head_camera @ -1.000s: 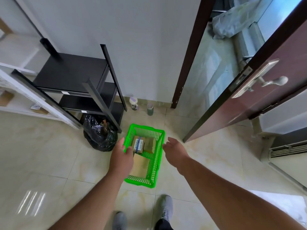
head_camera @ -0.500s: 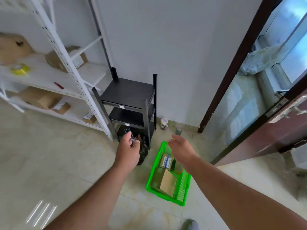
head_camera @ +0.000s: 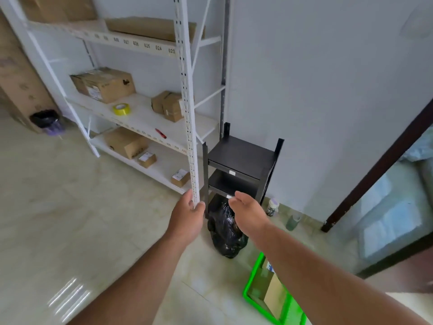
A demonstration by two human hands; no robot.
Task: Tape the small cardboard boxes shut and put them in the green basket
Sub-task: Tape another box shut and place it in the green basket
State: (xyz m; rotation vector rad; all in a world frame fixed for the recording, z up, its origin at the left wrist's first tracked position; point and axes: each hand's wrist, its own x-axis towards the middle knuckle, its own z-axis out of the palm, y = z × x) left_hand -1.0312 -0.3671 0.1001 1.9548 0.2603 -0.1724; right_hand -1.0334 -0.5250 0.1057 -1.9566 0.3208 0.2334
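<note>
Head view looks down past two bare forearms toward a white perforated-metal shelf rack (head_camera: 187, 95), the landmark. Left hand (head_camera: 187, 221) sits at the foot of the rack's front upright, fingers loosely curled, holding nothing; contact with the post cannot be told. Right hand (head_camera: 248, 213) hangs just right of it, fingers relaxed and empty. Green basket (head_camera: 251, 281), a plastic lattice, stands on glossy beige floor tiles well below and right of the rack, partly behind the right forearm; flat brown cardboard boxes (head_camera: 275, 295) lie inside it. On the rack's middle board rest a yellow tape roll (head_camera: 121, 109), a small red tool (head_camera: 160, 133) and matte brown cartons (head_camera: 103, 84); small labelled boxes (head_camera: 180, 177) sit on the lowest board. Right of the rack stands a low black shelf unit (head_camera: 241, 160), a crinkled shiny black bag (head_camera: 226, 228) at its foot. Compared with half a second ago, the view has swung left and up: the rack fills more of the frame, the basket has slid to the lower right edge, both hands stay empty.
</note>
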